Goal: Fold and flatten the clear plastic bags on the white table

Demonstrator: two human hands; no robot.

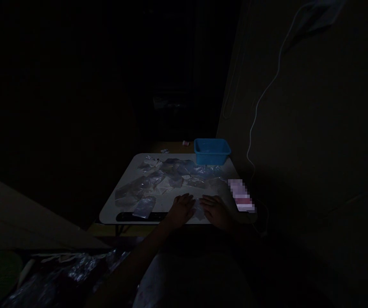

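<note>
A small clear plastic bag (pixel 198 210) lies at the near edge of the white table, between my two hands. My left hand (pixel 181 208) rests on its left side, fingers laid forward and slightly bent. On the other side, my right hand (pixel 215 209) lies with its fingers pointing inward over the bag's edge. Both hands look open, palms down, though dim light hides the fingertips' exact contact. Another flat plastic bag (pixel 144 207) is left of my left hand, partly over a dark slot. Loose clear plastic bags (pixel 167 177) are heaped beyond my hands.
The white folding table (pixel 109 208) has a blue plastic basin (pixel 212 158) at its far right corner. A lit, pixelated phone-like screen (pixel 241 196) is at the right edge. A white cable (pixel 257 107) hangs along the wall. Shiny plastic (pixel 83 266) lies at lower left.
</note>
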